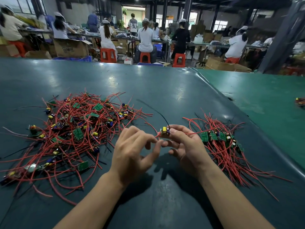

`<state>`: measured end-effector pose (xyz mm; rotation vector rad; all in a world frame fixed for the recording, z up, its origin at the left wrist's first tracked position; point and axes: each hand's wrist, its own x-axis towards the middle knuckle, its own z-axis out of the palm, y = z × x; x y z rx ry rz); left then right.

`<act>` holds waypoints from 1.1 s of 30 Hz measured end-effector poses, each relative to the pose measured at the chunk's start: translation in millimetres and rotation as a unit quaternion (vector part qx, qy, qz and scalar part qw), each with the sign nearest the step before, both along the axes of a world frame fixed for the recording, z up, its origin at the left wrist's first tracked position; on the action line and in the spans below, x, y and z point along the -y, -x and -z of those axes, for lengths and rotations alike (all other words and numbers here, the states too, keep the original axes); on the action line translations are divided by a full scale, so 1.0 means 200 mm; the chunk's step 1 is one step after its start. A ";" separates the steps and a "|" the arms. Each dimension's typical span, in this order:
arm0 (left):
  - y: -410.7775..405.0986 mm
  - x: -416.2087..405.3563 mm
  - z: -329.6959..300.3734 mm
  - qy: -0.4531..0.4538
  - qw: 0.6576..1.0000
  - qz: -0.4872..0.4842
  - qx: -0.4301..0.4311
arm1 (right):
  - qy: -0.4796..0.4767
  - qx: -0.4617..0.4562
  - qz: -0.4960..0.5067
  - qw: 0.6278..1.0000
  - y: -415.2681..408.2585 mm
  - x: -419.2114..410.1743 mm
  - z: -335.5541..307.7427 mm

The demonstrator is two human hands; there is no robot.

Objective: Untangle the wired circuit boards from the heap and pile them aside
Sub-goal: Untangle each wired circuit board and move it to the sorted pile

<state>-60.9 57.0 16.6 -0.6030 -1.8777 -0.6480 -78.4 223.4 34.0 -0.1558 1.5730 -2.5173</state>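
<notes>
**Boards: one in hand, heap on one side, sorted pile on the other**

Heap (69, 133) of wired circuit boards sits to the left on the green worktop (165, 90), red leads knotted every which way. The sorted pile (221, 142) lies to the right, boards lined up together with wires trailing toward the near edge, well apart from the heap, I'd guess so nothing re-tangles.

Between them, lifted off the worktop, the right hand (186, 146) has a narrow grip on one board (165, 132), thumb and fingertips pinching it. The left hand (133, 149) pinches that board's red wire (157, 135) just beside the board, other fingers loose. Looks like it's freeing or straightening the lead before the board joins the pile.
</notes>
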 end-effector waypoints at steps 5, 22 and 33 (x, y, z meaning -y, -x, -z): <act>-0.02 -0.05 -0.01 0.048 0.988 -0.118 -0.083 | 0.015 -0.001 -0.011 1.000 0.01 0.00 0.01; 0.05 -0.02 0.01 -0.339 0.906 0.014 0.253 | -0.009 0.038 0.003 0.999 0.02 -0.01 -0.02; 0.04 -0.07 0.02 -0.308 0.820 0.269 0.401 | -0.134 -0.037 0.014 0.990 -0.02 0.06 0.01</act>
